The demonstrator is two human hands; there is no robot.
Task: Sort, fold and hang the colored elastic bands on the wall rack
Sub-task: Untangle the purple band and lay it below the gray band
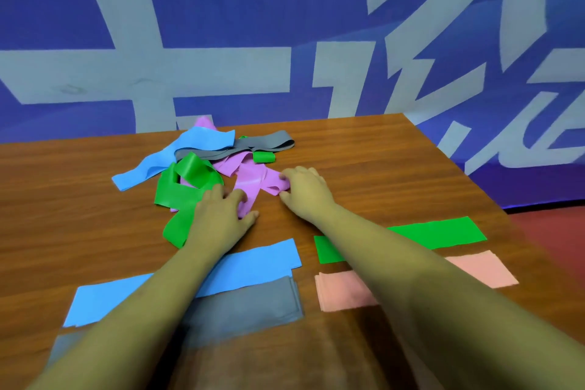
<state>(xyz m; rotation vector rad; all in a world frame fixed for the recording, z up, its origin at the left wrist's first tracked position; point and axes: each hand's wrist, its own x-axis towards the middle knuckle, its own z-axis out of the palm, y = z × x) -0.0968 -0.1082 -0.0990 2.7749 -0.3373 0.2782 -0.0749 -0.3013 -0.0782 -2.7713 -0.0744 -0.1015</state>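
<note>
A folded grey band (247, 304) and a folded blue band (253, 266) are lying by the bench's (380, 152) near edge. I am sorting: toward the far edge, my right hand (304, 190) is pinching the purple band (250, 179), while my left hand (218, 215) is resting on it, grip unclear. Next, I judge, comes easing it free of the tangled green band (186, 180).

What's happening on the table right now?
The person's left hand and right hand both grip the purple elastic band in the tangled pile on the brown wooden table. Nearer the person, a flat blue band, grey band, green band and pink band lie sorted. No rack is in view.
</note>
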